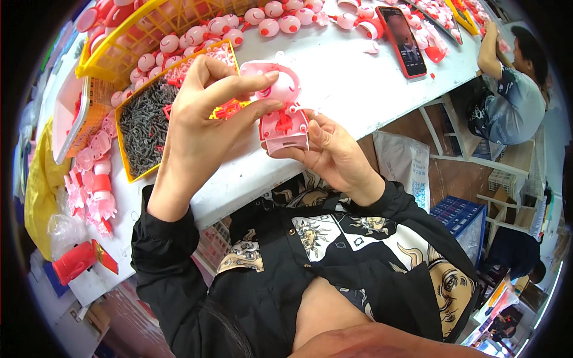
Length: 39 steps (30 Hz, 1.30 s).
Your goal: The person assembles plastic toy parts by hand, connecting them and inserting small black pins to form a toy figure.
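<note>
Over the table's front edge I have a pink plastic toy shell (271,142) with a red part (283,122) inside its lower half. My right hand (340,152) grips the lower shell from the right, the thumb along its side and the fingers beneath. A round pale pink piece (280,90) sits at the top of the toy. Thumb and forefinger of my left hand (197,131) pinch that piece from the left. Whether the round piece is fixed to the shell, I cannot tell.
Beside my left hand stands a yellow tray (122,146) of dark screws (143,128) and small pink parts. Several round pink pieces (270,27) line the back, by a yellow basket (113,45). A phone (403,45) lies back right. Another person (513,101) sits at the far right.
</note>
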Each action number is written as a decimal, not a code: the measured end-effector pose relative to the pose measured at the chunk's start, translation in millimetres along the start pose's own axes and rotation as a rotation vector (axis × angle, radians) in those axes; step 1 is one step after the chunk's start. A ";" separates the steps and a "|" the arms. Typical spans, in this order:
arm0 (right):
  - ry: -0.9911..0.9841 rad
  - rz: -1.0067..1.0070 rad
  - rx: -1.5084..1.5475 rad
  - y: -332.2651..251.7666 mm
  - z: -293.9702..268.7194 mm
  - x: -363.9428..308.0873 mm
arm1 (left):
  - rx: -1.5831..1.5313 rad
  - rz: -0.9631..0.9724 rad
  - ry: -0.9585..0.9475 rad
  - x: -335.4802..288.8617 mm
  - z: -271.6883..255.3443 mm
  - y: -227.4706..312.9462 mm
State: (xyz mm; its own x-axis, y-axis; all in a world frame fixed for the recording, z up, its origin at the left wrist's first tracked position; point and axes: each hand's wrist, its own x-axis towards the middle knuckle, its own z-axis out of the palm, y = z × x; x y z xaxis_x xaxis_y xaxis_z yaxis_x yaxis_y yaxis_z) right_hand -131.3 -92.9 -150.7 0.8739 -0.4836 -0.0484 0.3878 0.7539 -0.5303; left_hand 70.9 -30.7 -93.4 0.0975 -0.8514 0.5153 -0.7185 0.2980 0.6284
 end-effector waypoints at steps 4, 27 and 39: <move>-0.029 0.029 0.007 -4.1 -0.4 -1.5 | -0.008 -0.038 -0.051 2.2 -2.7 7.2; 0.118 0.034 0.144 7.4 0.7 6.6 | 0.050 -0.174 -0.249 -6.3 -0.3 29.9; 0.089 0.016 0.205 8.3 0.6 9.0 | -0.033 -0.228 -0.168 -3.7 4.3 31.0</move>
State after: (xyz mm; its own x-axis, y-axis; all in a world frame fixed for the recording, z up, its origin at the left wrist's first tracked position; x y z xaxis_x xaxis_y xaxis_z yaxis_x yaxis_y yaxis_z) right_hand -120.1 -90.8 -155.0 0.8546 -0.5014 -0.1350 0.4334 0.8319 -0.3465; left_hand 45.4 -20.2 -78.4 0.1366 -0.9569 0.2561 -0.6681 0.1019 0.7371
